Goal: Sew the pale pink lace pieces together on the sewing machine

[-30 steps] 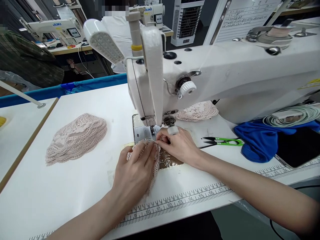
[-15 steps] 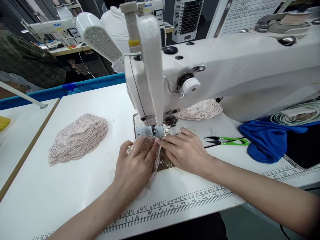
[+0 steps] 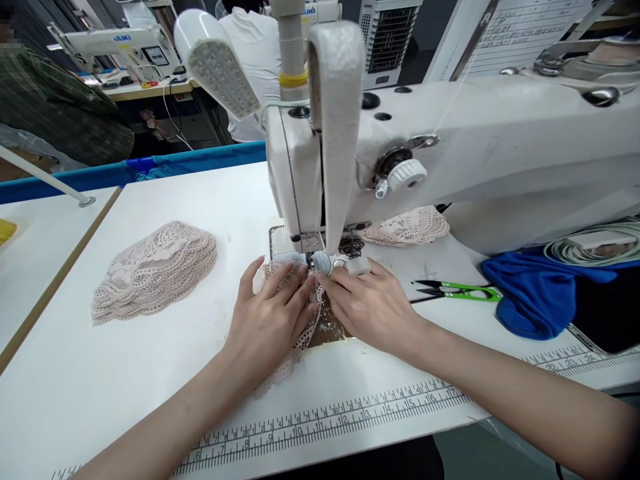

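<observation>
Under the sewing machine's [image 3: 345, 147] presser foot [image 3: 311, 260] lies the front of a pale pink lace piece [image 3: 283, 375]. My left hand [image 3: 265, 317] rests on this lace, fingers spread and pressing it flat, thumb raised apart. Close to the foot on its right, my right hand [image 3: 377, 303] pinches the lace edge between bent fingers; its fingertips are partly hidden. The lace trails below my left palm toward the table's front. A stack of similar pink lace pieces [image 3: 157, 273] lies to the left, and more lace [image 3: 407, 227] lies behind the needle area.
Green-handled thread snips [image 3: 463, 291], blue cloth [image 3: 530, 293] and a dark phone-like slab [image 3: 605, 320] lie at the right. A printed ruler [image 3: 320, 427] runs along the front edge. Beyond the blue-draped back edge are two people and other sewing machines [image 3: 120, 53].
The view has shifted slightly. My left hand's fingers have spread wider and the thumb has lifted. More lace trails out toward the lower left; my right hand stays beside the foot.
</observation>
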Tool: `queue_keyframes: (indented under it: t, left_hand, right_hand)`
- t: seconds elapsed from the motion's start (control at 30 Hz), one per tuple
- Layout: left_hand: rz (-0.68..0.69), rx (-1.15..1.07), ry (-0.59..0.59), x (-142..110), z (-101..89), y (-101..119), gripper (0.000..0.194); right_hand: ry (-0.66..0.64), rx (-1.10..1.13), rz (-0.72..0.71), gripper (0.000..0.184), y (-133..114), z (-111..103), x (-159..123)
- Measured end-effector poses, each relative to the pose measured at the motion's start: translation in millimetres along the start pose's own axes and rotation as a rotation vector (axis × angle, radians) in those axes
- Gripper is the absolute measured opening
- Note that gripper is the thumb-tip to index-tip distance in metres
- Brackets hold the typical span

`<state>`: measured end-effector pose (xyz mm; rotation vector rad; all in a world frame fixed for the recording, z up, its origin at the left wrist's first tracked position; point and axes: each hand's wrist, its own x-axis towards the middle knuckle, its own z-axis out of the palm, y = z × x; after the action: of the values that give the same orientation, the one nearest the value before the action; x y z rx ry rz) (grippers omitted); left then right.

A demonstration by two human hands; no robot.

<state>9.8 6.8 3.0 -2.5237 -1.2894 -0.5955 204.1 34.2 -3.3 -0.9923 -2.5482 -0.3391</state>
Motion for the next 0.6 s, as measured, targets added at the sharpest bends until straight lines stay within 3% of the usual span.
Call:
queue_keyframes:
  t: [0.6]
  left_hand:
    - [-0.017, -0.014, -0.031, -0.1, 1.6, -1.6, 0.031]
  right_hand:
    - [-0.024, -0.036, -0.005, 0.028, -0.9, 1.8, -0.8]
